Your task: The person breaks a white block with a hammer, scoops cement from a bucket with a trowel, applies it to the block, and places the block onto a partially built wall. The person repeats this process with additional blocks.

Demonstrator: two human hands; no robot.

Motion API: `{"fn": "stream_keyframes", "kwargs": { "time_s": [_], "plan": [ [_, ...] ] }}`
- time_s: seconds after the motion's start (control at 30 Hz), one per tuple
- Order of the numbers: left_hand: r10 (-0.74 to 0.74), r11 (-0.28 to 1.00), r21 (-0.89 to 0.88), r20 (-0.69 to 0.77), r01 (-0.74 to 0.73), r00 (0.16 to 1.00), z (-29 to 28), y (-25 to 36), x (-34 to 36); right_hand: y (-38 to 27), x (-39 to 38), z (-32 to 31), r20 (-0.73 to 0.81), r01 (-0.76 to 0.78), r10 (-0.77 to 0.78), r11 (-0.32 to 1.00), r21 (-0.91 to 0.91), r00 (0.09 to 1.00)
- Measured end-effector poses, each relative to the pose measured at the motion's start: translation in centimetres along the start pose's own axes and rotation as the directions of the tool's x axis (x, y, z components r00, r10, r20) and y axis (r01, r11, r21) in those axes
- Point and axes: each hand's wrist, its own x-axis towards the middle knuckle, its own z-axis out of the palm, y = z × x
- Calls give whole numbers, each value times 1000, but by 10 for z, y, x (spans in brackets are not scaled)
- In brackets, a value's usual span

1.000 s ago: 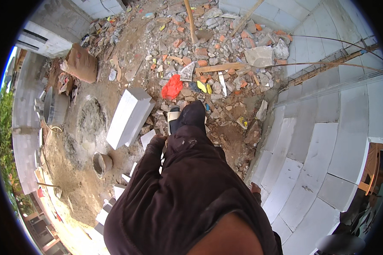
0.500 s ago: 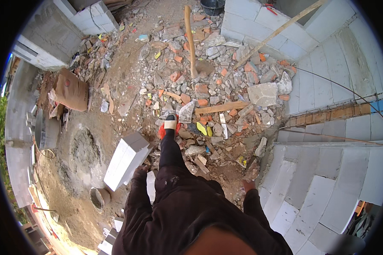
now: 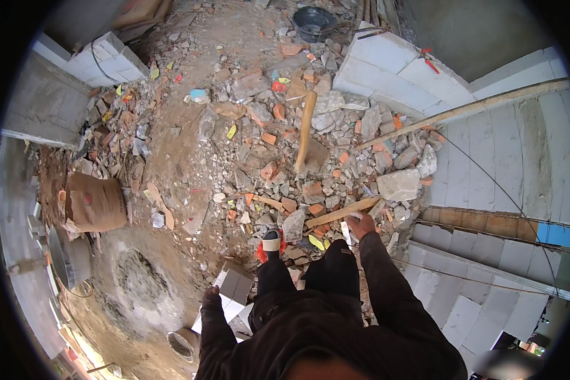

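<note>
My left hand (image 3: 211, 294) is low beside pale lightweight blocks (image 3: 235, 284), at their left edge; its fingers are small and dark, and I cannot make out their grip. My right hand (image 3: 362, 226) reaches down to the rubble with curled fingers, just below a wooden plank (image 3: 343, 212). Right by its fingers lies a narrow white strip (image 3: 346, 234); whatever the fingers hold is hidden. Ahead of the plank, a tool with a curved wooden handle (image 3: 306, 130) stands with its head in the broken stones.
Broken brick and concrete rubble (image 3: 250, 142) covers the ground ahead. Wet mortar (image 3: 136, 278) lies to the left, near a bucket (image 3: 182, 344) and a brown paper sack (image 3: 95, 201). A long pole (image 3: 468, 111) leans by the block wall (image 3: 386, 76). A black tub (image 3: 315, 24) sits far off.
My right hand has come forward from beside my body to the rubble near the plank. My left hand now shows at the blocks' left edge rather than their right. The view has shifted and I am bent lower.
</note>
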Motion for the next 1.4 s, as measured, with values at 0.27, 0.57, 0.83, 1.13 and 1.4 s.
{"fn": "stream_keyframes", "kwargs": {
  "time_s": [0.27, 0.57, 0.83, 1.13, 1.4],
  "plan": [
    [-23, 984, -180, -40, 16, 999, 18, 69, -3, -94, 184, -55, -180, 83, -130, 965, -249, 975],
    [-290, 956, 83, 167, 280, 942, 105, 121, -55, -100, 482, -11, -31, -35, 17, 629, -777, 999],
    [-186, 947, 295, 183, 127, 965, 156, 266, -79, -61, 651, 54, 115, 179, -194, 354, -918, 974],
    [-712, 646, -204, 187, 736, 677, 182, 293, -77, 8, 720, 93, 111, 244, -364, 341, -908, 925],
    [-489, 846, -154, 155, 510, 859, 176, 244, -20, -59, 654, 43, -104, 452, -461, 887, -99, 882]
  ]
}}
